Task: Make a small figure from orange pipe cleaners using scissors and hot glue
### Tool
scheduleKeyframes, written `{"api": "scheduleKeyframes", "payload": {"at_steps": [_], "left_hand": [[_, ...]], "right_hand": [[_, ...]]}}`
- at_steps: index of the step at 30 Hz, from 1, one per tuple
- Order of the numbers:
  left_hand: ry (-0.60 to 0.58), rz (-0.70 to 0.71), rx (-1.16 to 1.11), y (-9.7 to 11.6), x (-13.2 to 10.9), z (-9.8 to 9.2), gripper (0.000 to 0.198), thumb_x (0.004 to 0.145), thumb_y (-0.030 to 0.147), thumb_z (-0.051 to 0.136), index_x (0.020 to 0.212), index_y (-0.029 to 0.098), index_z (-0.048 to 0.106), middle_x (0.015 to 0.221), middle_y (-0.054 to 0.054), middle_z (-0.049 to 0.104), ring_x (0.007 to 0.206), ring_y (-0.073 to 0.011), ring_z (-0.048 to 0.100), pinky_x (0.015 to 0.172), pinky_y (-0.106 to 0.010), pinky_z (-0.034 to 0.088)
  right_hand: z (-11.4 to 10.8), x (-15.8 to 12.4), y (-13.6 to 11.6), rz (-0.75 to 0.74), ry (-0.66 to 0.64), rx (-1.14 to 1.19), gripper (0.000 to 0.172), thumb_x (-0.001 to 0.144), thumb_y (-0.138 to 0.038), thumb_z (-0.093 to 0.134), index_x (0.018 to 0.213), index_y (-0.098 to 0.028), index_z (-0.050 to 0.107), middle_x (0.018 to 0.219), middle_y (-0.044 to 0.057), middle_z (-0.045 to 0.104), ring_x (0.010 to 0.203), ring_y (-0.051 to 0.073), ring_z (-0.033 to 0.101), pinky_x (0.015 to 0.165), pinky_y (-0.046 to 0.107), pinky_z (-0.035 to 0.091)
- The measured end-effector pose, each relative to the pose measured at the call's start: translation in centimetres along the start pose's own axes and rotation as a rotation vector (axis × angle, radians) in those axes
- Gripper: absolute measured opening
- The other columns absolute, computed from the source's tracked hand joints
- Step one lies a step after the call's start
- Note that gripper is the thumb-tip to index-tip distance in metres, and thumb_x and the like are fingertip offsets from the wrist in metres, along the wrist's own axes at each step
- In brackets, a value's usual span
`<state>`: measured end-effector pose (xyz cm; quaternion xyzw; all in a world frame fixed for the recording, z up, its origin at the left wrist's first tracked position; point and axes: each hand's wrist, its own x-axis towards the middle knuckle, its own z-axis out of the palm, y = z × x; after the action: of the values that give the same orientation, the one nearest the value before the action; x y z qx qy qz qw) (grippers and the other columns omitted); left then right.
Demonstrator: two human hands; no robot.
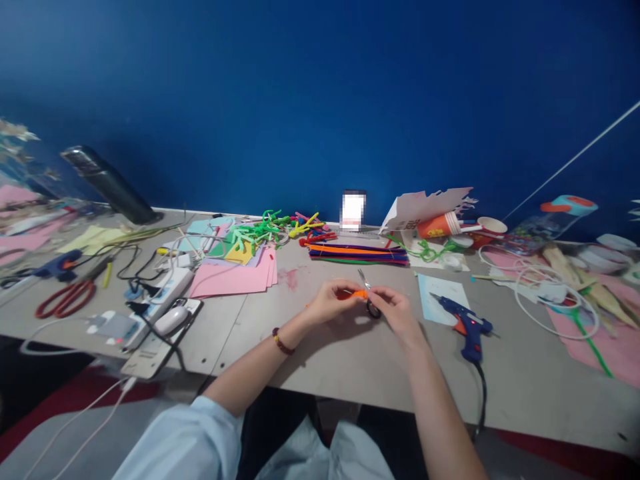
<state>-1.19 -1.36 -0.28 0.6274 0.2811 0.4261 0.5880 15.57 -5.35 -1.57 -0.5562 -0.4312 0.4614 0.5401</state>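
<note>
In the head view, my left hand (334, 300) is closed on an orange fuzzy piece (359, 294) above the middle of the table. My right hand (393, 308) is closed close beside it, its fingertips at the right end of that piece; whether they also grip it is too small to tell. Small scissors (365, 280) with dark handles lie just behind and under the fingertips, blades pointing away. Behind the hands is a bundle of coloured pipe cleaners (357, 253), mostly purple with an orange one on top.
A blue glue gun (467, 327) lies at the right, by a light blue card (433, 300). Pink paper (233, 279), a power strip (163, 300), a phone (145, 357) and red-handled scissors (67, 299) are at the left. Orange cups (440, 227) lie behind.
</note>
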Motion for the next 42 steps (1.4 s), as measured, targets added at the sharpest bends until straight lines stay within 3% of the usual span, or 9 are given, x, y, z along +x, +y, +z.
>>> {"api": "scheduleKeyframes", "payload": {"at_steps": [9, 22, 32, 37, 42], "left_hand": [[-0.03, 0.006, 0.084, 0.15, -0.2, 0.01, 0.028, 0.073, 0.039, 0.07, 0.085, 0.014, 0.072, 0.091, -0.012, 0.07, 0.083, -0.0194, 0.065, 0.077, -0.031, 0.052], [-0.058, -0.013, 0.215, 0.01, -0.16, -0.13, 0.031, 0.076, 0.04, 0.066, 0.085, 0.011, 0.072, 0.087, -0.012, 0.069, 0.079, -0.0174, 0.063, 0.071, -0.026, 0.05], [-0.077, -0.033, 0.116, 0.52, -0.31, 0.07, 0.032, 0.075, 0.041, 0.067, 0.086, 0.011, 0.072, 0.09, -0.013, 0.07, 0.08, -0.0181, 0.065, 0.073, -0.027, 0.05], [-0.092, 0.013, 0.168, 0.26, -0.28, -0.1, 0.031, 0.076, 0.04, 0.066, 0.085, 0.011, 0.072, 0.088, -0.012, 0.069, 0.08, -0.0176, 0.064, 0.073, -0.027, 0.05], [-0.091, -0.001, 0.158, -0.05, -0.26, -0.1, 0.03, 0.076, 0.039, 0.067, 0.085, 0.011, 0.072, 0.088, -0.012, 0.069, 0.079, -0.0172, 0.063, 0.072, -0.027, 0.049]], "right_hand": [[-0.08, 0.04, 0.02, 0.035, -0.048, -0.006, 0.033, 0.06, -0.047, 0.076, 0.073, -0.017, 0.07, 0.067, 0.003, 0.069, 0.056, 0.013, 0.056, 0.054, 0.026, 0.044], [0.06, 0.01, 0.68, 0.051, -0.055, -0.009, 0.036, 0.055, -0.047, 0.077, 0.071, -0.017, 0.068, 0.068, 0.003, 0.067, 0.059, 0.013, 0.055, 0.06, 0.026, 0.043], [-0.31, -0.13, -0.04, 0.149, -0.032, 0.025, 0.041, 0.056, -0.052, 0.076, 0.074, -0.015, 0.073, 0.053, -0.001, 0.058, 0.052, 0.011, 0.046, 0.055, 0.025, 0.036], [-0.46, -0.01, -0.19, 0.19, -0.043, 0.038, 0.042, 0.049, -0.049, 0.081, 0.072, -0.016, 0.072, 0.057, 0.0, 0.061, 0.055, 0.011, 0.047, 0.057, 0.025, 0.037], [-0.51, -0.07, -0.22, 0.174, -0.083, 0.035, 0.041, 0.05, -0.049, 0.08, 0.072, -0.016, 0.072, 0.057, -0.001, 0.061, 0.054, 0.01, 0.047, 0.057, 0.025, 0.036]]}}
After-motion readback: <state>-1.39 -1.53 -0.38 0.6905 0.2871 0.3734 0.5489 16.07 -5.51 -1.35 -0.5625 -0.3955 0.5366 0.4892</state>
